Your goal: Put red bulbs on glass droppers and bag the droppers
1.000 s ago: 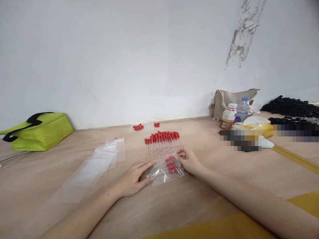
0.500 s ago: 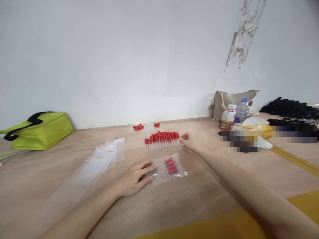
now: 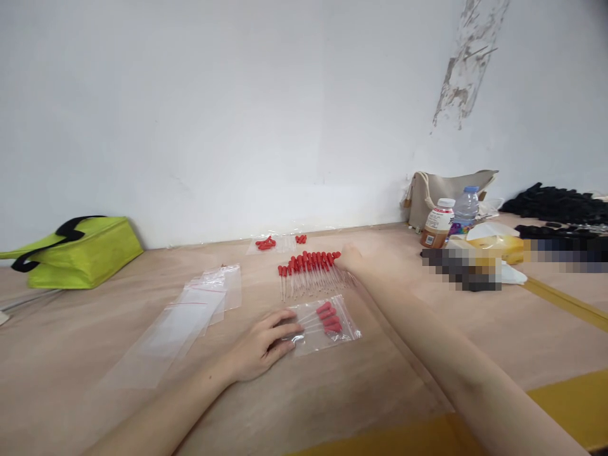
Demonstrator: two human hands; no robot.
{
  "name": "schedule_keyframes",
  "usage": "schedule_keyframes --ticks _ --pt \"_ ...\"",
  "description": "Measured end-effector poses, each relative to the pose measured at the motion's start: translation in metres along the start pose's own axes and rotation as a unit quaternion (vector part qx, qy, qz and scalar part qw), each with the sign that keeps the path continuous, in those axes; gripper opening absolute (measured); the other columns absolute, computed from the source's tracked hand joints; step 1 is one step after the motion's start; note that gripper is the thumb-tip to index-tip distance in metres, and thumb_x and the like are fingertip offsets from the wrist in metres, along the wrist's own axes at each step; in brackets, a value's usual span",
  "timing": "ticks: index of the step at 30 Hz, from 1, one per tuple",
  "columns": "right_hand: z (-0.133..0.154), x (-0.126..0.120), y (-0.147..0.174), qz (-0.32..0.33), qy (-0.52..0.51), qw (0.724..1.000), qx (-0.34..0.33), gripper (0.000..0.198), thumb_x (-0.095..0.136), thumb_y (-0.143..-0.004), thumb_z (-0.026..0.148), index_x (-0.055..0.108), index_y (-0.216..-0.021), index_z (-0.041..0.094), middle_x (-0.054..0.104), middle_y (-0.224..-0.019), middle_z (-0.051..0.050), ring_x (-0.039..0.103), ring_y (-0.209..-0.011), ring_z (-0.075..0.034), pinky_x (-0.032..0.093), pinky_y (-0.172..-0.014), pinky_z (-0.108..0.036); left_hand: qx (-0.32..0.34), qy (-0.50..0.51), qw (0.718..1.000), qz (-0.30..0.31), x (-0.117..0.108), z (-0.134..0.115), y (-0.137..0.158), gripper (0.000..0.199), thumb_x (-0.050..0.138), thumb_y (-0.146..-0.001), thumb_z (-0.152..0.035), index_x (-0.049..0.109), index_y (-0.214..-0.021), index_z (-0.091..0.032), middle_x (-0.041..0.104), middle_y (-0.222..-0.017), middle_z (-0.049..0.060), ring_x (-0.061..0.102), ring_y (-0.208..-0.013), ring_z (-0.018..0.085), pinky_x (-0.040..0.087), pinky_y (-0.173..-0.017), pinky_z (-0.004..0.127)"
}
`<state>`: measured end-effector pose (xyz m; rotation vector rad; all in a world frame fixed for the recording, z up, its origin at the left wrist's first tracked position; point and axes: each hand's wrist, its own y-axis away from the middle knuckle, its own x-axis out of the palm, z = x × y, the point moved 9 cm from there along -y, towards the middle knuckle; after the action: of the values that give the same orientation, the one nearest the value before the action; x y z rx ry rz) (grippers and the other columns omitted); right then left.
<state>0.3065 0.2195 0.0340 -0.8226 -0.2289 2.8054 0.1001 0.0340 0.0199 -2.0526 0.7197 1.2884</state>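
My left hand (image 3: 268, 345) lies with its fingers apart over the left end of a clear zip bag (image 3: 308, 347), pressing it on the table. Inside this bag are several droppers with red rubber bulbs (image 3: 329, 318) pointing right, their clear tubes running toward my fingers. Behind the bag, a row of red-bulbed droppers (image 3: 308, 261) lies side by side, bulbs toward the wall and thin tubes toward me. At the row's right end my right hand (image 3: 351, 258) touches or nearly touches the last bulbs. It is blurred, its fingers mostly hidden.
Flat zip bags (image 3: 190, 313) lie overlapped at the left. Against the wall are loose red bulbs (image 3: 266, 243) on clear plastic. A lime-green bag (image 3: 88, 253) stands far left. To the right are a brown drink bottle (image 3: 437, 225), a water bottle (image 3: 468, 204) and a beige bag (image 3: 422, 190).
My right hand has shifted slightly left, over the right end of the dropper row; its fingertips no longer show. My left hand keeps its place on the bag. The view has shifted a little.
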Motion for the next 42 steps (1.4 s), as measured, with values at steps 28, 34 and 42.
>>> schedule_keyframes --ticks 28,34,42 --pt "-0.037 -0.017 0.13 0.022 -0.329 0.944 0.029 0.041 0.053 -0.069 0.026 0.029 -0.103 0.022 0.047 -0.063 0.007 0.057 -0.051 -0.012 0.051 -0.05 -0.026 -0.004 0.006 1.0 0.003 -0.001 0.001 -0.003 0.034 0.04 -0.088 -0.032 0.047 -0.122 -0.03 0.044 -0.128 0.002 0.042 -0.116 0.021 0.035 -0.097 0.038" --pt "-0.042 -0.019 0.134 0.024 -0.36 0.931 0.051 0.038 0.056 -0.069 0.026 0.035 -0.101 0.022 0.051 -0.065 0.005 0.059 -0.056 -0.011 0.053 -0.058 -0.027 -0.014 0.002 1.0 0.012 0.0 0.002 -0.004 0.034 0.039 -0.089 -0.031 0.047 -0.122 -0.031 0.043 -0.128 0.002 0.041 -0.117 0.019 0.035 -0.098 0.036" --pt "-0.039 -0.007 0.137 0.09 -0.254 0.962 0.044 0.026 0.063 -0.065 0.033 0.055 -0.083 0.015 0.057 -0.064 0.002 0.051 -0.049 -0.008 0.046 -0.05 -0.022 -0.011 0.01 1.0 0.001 -0.001 0.002 -0.004 0.034 0.04 -0.088 -0.033 0.048 -0.121 -0.03 0.045 -0.127 0.002 0.042 -0.115 0.021 0.035 -0.097 0.037"
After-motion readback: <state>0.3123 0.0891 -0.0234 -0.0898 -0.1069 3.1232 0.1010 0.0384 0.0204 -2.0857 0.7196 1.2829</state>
